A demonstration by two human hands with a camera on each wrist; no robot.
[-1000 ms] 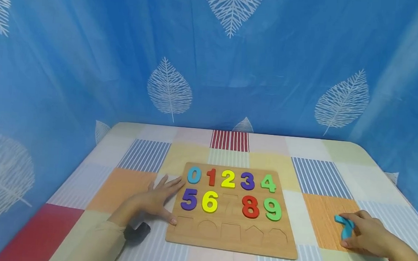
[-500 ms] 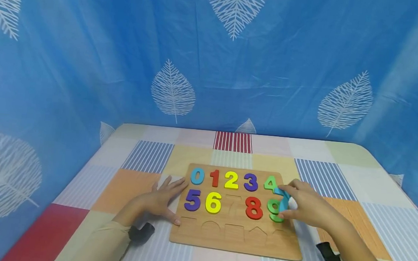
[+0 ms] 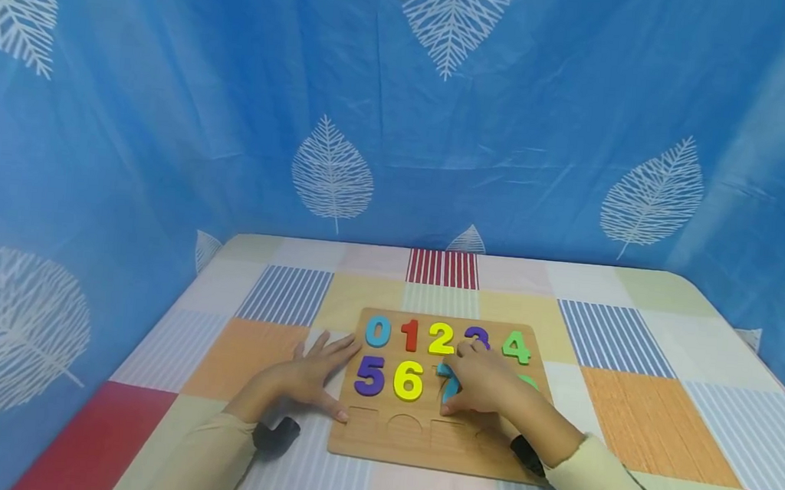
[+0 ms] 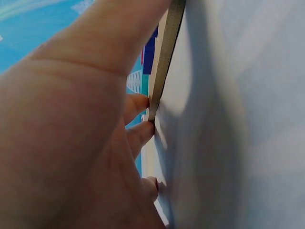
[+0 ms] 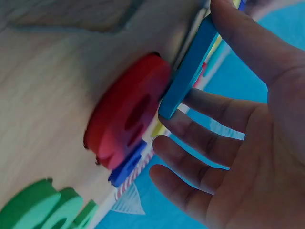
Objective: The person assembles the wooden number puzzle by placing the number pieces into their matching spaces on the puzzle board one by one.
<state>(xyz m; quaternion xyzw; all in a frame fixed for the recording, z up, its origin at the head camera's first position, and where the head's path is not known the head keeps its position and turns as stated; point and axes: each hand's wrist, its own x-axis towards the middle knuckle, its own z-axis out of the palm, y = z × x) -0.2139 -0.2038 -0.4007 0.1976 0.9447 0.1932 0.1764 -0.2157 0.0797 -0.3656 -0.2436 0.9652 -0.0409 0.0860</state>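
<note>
A wooden number board (image 3: 377, 445) lies on the table with coloured number pieces seated in its two upper rows. My right hand (image 3: 486, 379) pinches a blue number 7 piece (image 3: 451, 389) between thumb and fingertips at the recess between the yellow 6 (image 3: 408, 381) and the red 8 (image 5: 128, 112). Whether the 7 sits down in the recess cannot be told. My left hand (image 3: 306, 377) rests at the board's left edge with fingers spread, its thumb on the lower left corner. In the head view my right hand covers the 8 and most of the green 9.
A patchwork-patterned cloth (image 3: 655, 419) covers the table. Shallow shape outlines (image 3: 406, 424) run along the board's bottom row. Behind and beside the table hangs a blue curtain (image 3: 509, 169) with white leaf prints. A black strap part (image 3: 277, 436) shows at the left wrist.
My right hand has carried the blue 7 leftward from the table's right side, across the 9, to the gap beside the 6. My left hand stays at the board's edge.
</note>
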